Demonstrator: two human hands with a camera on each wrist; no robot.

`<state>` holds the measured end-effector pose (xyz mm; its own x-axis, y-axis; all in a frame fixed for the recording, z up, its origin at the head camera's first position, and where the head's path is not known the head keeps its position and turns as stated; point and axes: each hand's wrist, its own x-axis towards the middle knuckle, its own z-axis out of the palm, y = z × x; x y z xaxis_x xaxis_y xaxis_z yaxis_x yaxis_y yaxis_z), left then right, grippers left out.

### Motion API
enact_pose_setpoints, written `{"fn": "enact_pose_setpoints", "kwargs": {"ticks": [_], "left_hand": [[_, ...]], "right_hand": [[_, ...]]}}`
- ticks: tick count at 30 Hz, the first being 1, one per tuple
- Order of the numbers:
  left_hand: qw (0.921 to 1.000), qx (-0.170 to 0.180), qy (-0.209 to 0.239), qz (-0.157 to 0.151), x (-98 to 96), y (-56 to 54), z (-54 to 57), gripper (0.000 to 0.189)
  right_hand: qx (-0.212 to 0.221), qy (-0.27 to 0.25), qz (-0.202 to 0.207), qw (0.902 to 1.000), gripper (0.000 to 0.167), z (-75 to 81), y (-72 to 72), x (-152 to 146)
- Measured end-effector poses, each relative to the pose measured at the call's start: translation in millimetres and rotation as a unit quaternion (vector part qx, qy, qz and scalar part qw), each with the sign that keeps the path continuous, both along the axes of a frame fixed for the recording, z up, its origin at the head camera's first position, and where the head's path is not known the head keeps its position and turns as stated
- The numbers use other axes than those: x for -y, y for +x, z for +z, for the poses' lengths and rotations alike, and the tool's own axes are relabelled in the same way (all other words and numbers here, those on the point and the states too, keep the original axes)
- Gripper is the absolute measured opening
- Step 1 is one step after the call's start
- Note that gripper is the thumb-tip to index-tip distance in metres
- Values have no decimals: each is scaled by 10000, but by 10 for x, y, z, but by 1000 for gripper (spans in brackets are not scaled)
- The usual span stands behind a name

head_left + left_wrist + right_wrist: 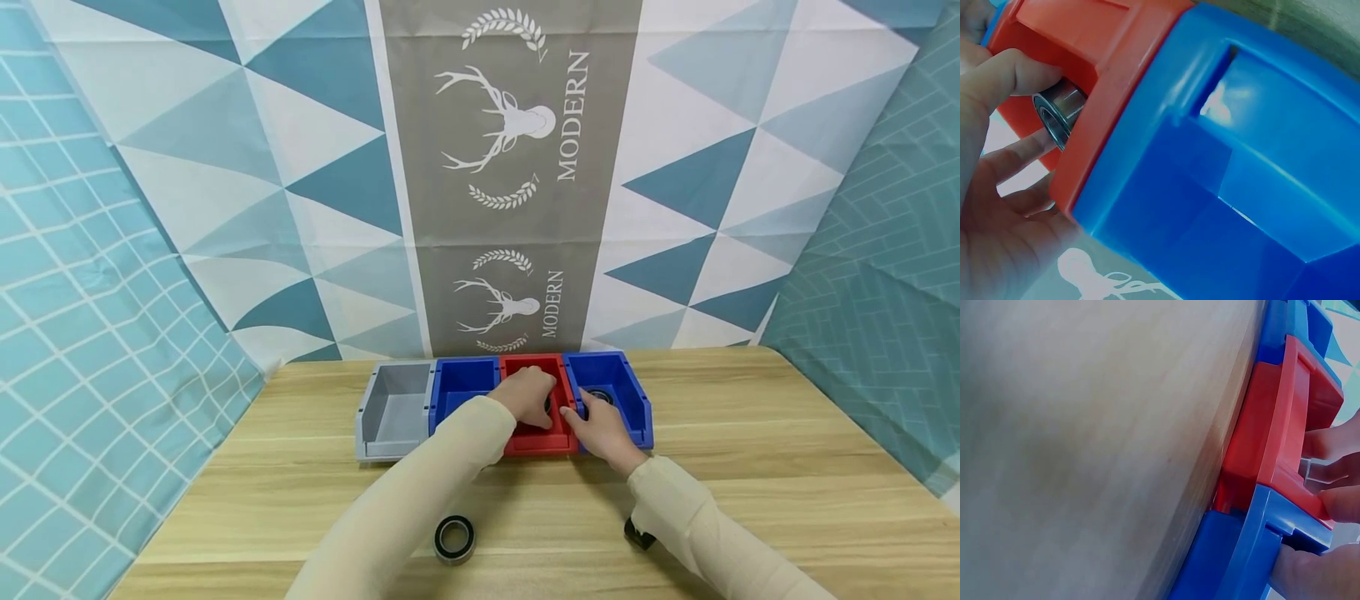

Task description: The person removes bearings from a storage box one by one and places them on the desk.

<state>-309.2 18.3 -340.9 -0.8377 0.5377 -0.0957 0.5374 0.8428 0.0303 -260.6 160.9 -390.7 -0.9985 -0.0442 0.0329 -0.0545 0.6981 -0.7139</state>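
In the head view my left hand (527,396) reaches into the red bin (540,447). Thumb and fingers pinch a ball bearing (1067,106), a steel ring with a dark face, beside the bin's wall in the left wrist view. My right hand (604,429) is at the join between the red bin and the right blue bin (637,412). Its thumb (1342,504) lies on the red rim and a finger (1300,570) reaches into the blue bin, gripping the adjoining walls. Another bearing (602,395) lies in that blue bin, partly hidden by the hand.
A grey bin (395,450) and a second blue bin (467,373) complete the row along the back of the wooden table (300,483). One bearing (454,539) lies on the table near my left sleeve. A small black object (638,535) shows partly beneath my right sleeve.
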Motion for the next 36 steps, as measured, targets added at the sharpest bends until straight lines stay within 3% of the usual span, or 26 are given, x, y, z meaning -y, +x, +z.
{"fn": "enact_pose_setpoints", "kwargs": {"ticks": [12,22,36], "left_hand": [[9993,-293,-118,-224,51,103,44,36],[9991,-315,-55,-273,75,140,87,36],[9990,-317,142,-289,118,282,128,44]], "right_hand": [[13,23,-53,10000,61,37,39,21],[12,41,-40,10000,62,56,34,25],[-68,82,-29,9999,61,33,32,30]]}}
